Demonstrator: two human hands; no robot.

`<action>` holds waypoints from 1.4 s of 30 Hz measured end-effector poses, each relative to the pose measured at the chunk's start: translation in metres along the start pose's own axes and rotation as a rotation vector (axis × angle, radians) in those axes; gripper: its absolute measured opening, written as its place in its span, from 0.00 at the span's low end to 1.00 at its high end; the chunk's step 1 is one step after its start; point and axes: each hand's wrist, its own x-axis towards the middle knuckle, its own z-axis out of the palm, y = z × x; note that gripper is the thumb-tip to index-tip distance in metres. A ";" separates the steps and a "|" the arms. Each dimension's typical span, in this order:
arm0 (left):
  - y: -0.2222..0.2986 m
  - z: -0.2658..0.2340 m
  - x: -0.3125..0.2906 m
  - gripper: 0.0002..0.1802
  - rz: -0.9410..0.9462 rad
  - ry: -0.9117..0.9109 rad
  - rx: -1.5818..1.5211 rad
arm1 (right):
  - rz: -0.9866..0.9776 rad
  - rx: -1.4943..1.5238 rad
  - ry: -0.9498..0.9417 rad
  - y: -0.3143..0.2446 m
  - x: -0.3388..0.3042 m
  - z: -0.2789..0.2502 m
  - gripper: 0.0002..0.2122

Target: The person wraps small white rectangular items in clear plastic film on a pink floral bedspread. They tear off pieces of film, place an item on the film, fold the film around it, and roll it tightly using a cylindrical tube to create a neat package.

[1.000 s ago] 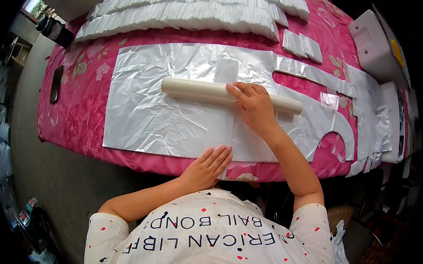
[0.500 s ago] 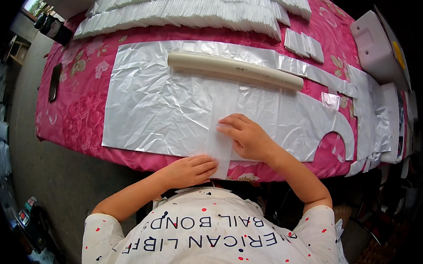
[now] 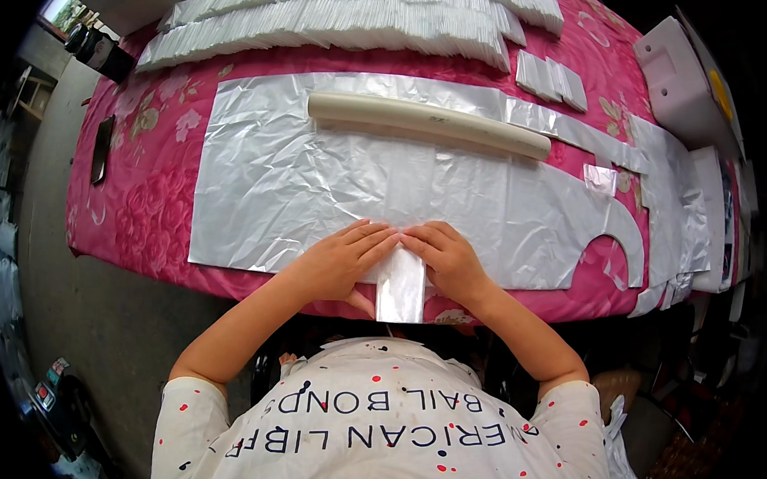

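Observation:
A narrow, shiny folded plastic bag point(image 3: 400, 293) lies at the table's near edge, in front of my body. My left hand point(image 3: 343, 264) holds its upper left side, with the fingers together at the fold and the thumb lower, by the left edge. My right hand point(image 3: 446, 260) grips the upper right corner. The fingertips of both hands almost meet at the top of the fold. Under and beyond them spreads a flat stack of silvery-white plastic bags point(image 3: 265, 176) with a curved cut-out at the right end. A pale plastic pipe point(image 3: 429, 124) rests across the stack.
Long rows of folded white bags point(image 3: 326, 23) line the far side. A small folded bundle point(image 3: 549, 82) sits beside them. A phone-like dark object point(image 3: 102, 149) and black bottle point(image 3: 98, 51) are at left. A white foam box point(image 3: 676, 72) stands right, on the pink flowered tablecloth point(image 3: 145, 214).
The strip under my hands has been folded over into a shorter, shinier piece. My left hand moved up and right to its top; my right hand shifted slightly down and right.

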 end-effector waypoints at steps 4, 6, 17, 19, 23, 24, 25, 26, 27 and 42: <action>-0.002 -0.002 0.006 0.59 -0.034 0.059 -0.067 | 0.044 -0.036 0.009 0.001 0.000 -0.008 0.16; -0.004 -0.003 0.009 0.58 -0.081 0.100 -0.172 | 0.104 -0.018 0.006 0.002 0.003 -0.012 0.13; 0.002 0.015 0.027 0.43 -0.296 0.322 -0.011 | 1.033 0.499 -0.344 0.026 0.060 -0.033 0.13; 0.006 0.021 0.031 0.43 -0.275 0.184 0.108 | 1.056 0.531 -0.343 0.029 0.061 -0.033 0.14; 0.006 0.039 0.033 0.43 -0.354 0.089 0.153 | 1.102 0.489 -0.343 0.027 0.060 -0.030 0.11; 0.005 0.039 0.033 0.42 -0.352 0.093 0.161 | 1.018 0.326 -0.289 0.019 0.057 -0.028 0.11; 0.004 0.039 0.032 0.42 -0.356 0.096 0.172 | 0.924 0.170 -0.238 0.007 0.054 -0.026 0.13; 0.004 0.037 0.032 0.41 -0.347 0.106 0.181 | 0.827 0.016 -0.187 0.001 0.052 -0.024 0.15; 0.003 0.033 0.035 0.39 -0.332 0.116 0.191 | 0.566 -0.156 -0.077 0.003 0.049 -0.023 0.17; -0.015 0.021 0.047 0.25 -0.133 0.230 0.314 | -0.037 -0.110 -0.063 0.049 0.041 -0.023 0.16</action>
